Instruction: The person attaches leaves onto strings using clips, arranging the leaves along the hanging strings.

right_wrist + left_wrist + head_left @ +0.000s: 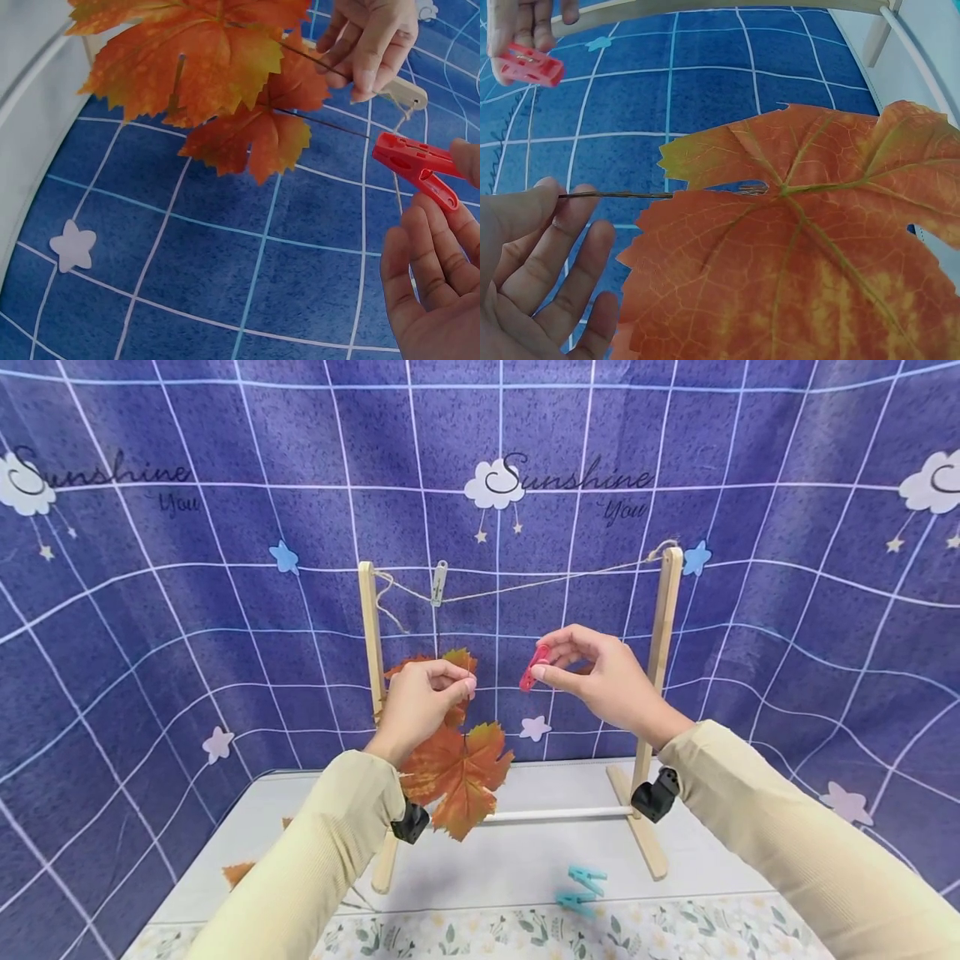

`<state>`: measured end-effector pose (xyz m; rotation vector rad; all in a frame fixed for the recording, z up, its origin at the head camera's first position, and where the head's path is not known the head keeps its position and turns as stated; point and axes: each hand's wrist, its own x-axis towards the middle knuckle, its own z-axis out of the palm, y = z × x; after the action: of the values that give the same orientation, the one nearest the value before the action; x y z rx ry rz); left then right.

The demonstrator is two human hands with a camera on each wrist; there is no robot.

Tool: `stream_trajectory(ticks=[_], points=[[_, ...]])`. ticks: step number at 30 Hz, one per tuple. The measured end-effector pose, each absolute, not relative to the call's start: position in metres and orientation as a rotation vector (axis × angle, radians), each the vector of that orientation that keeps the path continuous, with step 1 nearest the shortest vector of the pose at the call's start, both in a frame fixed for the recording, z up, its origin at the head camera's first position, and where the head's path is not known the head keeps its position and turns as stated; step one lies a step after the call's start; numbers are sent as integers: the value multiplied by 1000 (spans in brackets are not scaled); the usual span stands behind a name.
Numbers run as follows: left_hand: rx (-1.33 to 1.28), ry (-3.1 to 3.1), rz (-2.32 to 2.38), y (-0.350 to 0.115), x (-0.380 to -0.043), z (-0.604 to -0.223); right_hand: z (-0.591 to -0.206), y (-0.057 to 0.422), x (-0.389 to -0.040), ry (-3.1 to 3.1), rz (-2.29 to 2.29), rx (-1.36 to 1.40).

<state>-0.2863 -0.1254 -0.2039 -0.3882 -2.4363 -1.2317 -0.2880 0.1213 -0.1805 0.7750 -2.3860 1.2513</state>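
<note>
My left hand (423, 700) pinches the thin brown stem (622, 195) of an orange artificial maple leaf (463, 777), which hangs below the fingers. To its right, my right hand (603, 681) holds a red clothespin (534, 668) between thumb and fingers, at about the same height and apart from the leaf. In the right wrist view the clothespin (412, 161) has its handles toward the thumb and fingers. A second orange leaf (255, 142) hangs by its stem from a pale grey clothespin (438, 583) on the twine (525, 587), partly hidden behind my left hand.
The twine runs between a left wooden post (368, 627) and a right wooden post (663, 618), sagging at the grey clothespin. A white rod (562, 814) joins the posts low down. Teal clothespins (587, 879) lie on the table (510, 860). Another leaf (238, 872) shows beside my left sleeve.
</note>
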Motion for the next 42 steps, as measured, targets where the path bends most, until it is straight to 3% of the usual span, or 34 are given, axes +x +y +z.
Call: stream_trajectory(ticks=[42], points=[[-306,-2296,-1243,-98,-329,-187,-121,101,-326,-2284,1328,659]])
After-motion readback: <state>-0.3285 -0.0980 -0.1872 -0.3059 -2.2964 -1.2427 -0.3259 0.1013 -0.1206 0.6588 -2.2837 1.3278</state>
